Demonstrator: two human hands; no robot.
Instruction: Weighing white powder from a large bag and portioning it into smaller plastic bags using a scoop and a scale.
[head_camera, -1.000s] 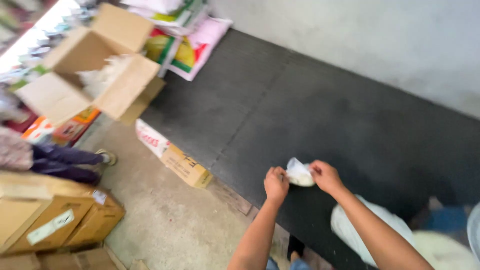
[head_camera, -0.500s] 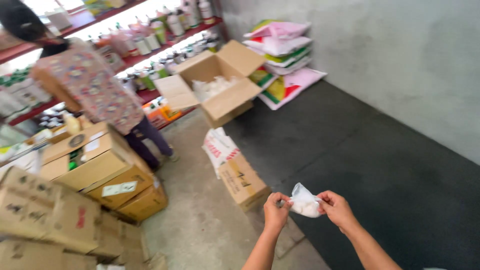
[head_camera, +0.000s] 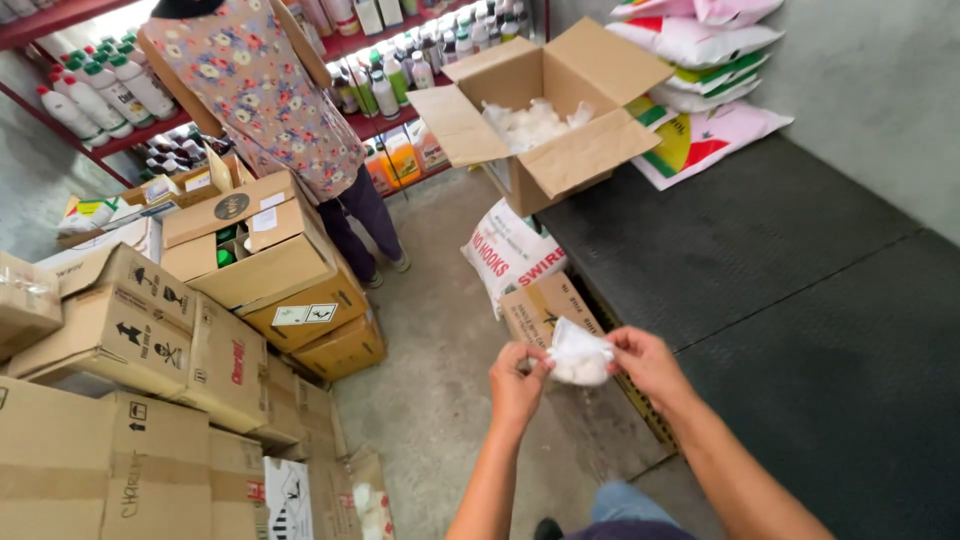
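A small clear plastic bag with white contents (head_camera: 578, 354) hangs between both my hands, in front of me over the concrete floor. My left hand (head_camera: 517, 380) pinches its left edge. My right hand (head_camera: 646, 362) grips its right side. Below the bag stands a small brown carton (head_camera: 540, 304) at the edge of the black rubber mat (head_camera: 800, 300). An open cardboard box (head_camera: 560, 110) with white bags inside sits at the far end of the mat.
A person in a floral top (head_camera: 270, 110) stands at stacked cartons (head_camera: 180, 330) on the left. Shelves of bottles (head_camera: 380, 50) run along the back. A white printed sack (head_camera: 510, 250) leans by the mat. Coloured sacks (head_camera: 700, 60) pile against the grey wall.
The view has swung left and up, from the mat toward the cartons, shelves and the standing person. Both hands keep hold of the small bag.
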